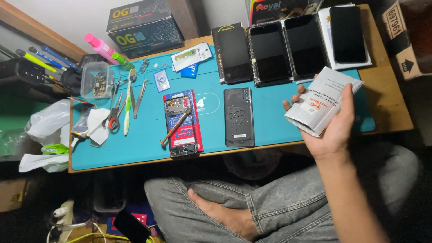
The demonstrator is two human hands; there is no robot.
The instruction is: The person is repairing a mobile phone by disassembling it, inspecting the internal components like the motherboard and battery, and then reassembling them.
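Note:
My right hand (335, 126) is raised over the right end of the blue work mat (148, 144) and holds a flat white packet (321, 99) between thumb and fingers. My left hand is out of view. On the mat lies an opened phone (182, 123) with its insides showing and a screwdriver (176, 126) resting across it. To its right lies a dark phone back cover (239, 117). Several black phone screens (288, 47) lie in a row at the mat's far edge.
Scissors (114, 118), a toothbrush (128, 101) and tweezers (140, 94) lie at the mat's left, near a clear plastic box of small parts (96, 81). A black box (141, 27) and pink bottle (101, 47) stand behind. My crossed legs in jeans (279, 207) are below the table.

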